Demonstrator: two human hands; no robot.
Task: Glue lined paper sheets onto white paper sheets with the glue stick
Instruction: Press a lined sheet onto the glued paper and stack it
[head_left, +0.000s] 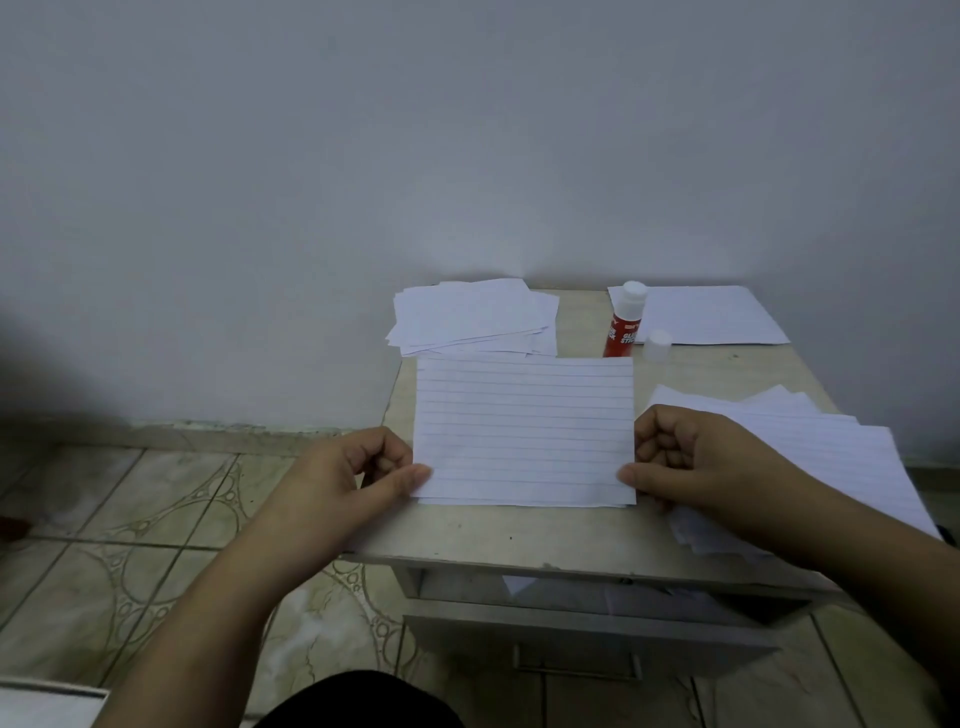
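A lined sheet (524, 431) lies at the table's (519, 535) centre; the left hand (343, 467) pinches its 9 o'clock edge, the right hand (691, 457) its 3 o'clock edge, fingers curled; the uncapped glue stick (623, 322) stands at 1 o'clock, its cap (657, 344) just beside; white sheets (472, 317) lie at 11 o'clock.

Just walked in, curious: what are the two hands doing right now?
Left hand: pinching the left edge of the lined sheet.
Right hand: pinching the sheet's right edge.
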